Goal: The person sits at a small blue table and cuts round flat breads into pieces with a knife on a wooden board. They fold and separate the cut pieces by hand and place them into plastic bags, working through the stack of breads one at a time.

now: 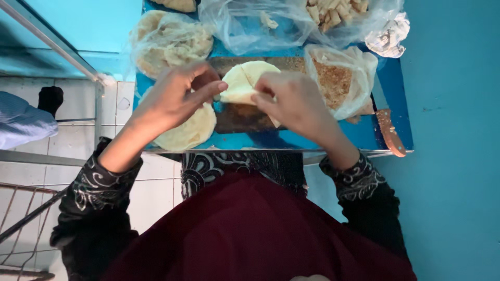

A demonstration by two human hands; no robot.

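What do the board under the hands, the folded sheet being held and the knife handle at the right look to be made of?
Board: probably wood, dark, worn and matte.
Folded sheet: looks like thin raw dough, pale yellow, soft and creased, pinched by the left hand and right hand.
Knife handle: reddish-brown, smooth; wood or plastic, unclear.

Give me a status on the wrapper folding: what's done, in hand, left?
Done: no finished folded pieces are clearly in view. In hand: the left hand and right hand pinch one pale dough wrapper, partly folded, over the dark board. Left: a flat round wrapper lies under the left hand, more sit in a plastic bag, and a bag of brown crumbly filling is well stocked.
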